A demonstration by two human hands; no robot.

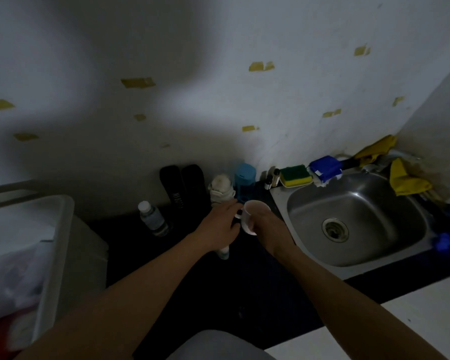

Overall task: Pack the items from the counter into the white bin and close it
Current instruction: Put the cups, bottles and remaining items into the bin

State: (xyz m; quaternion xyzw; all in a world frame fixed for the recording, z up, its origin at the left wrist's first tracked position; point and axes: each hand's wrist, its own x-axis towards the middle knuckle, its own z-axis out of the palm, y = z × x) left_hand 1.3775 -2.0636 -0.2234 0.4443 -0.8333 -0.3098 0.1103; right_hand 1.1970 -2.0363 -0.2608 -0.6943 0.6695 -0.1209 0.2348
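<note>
Both hands meet at a white cup [253, 216] just above the dark worktop [198, 281], between the clutter at the wall and the steel sink [356, 219]. The right hand [266, 227] wraps the cup's body from the sink side, its grip closed around it. The left hand [222, 222] reaches in from the other side with fingers curled near the cup's handle; whether that grip holds the handle, or the pale tube-like thing [224, 252] showing below the palm, I cannot tell in this dim light.

The step in hand looks like the pick-up of the cup — one item among several not yet packed. The cup's long axis tilts: its open mouth points up and away toward the wall, its base down toward the person.

The white bin [60, 229] sits well apart at the far left, open, with pale stuff already inside. The next move calls for carrying the cup leftward across the worktop, clearing the small clear bottle [153, 219], and setting it among the bin's contents.

Left by the wall are two black insole-shaped pieces [185, 185], a white shoe-like item [220, 189] and a blue container [244, 180] — likely later picks.
</note>
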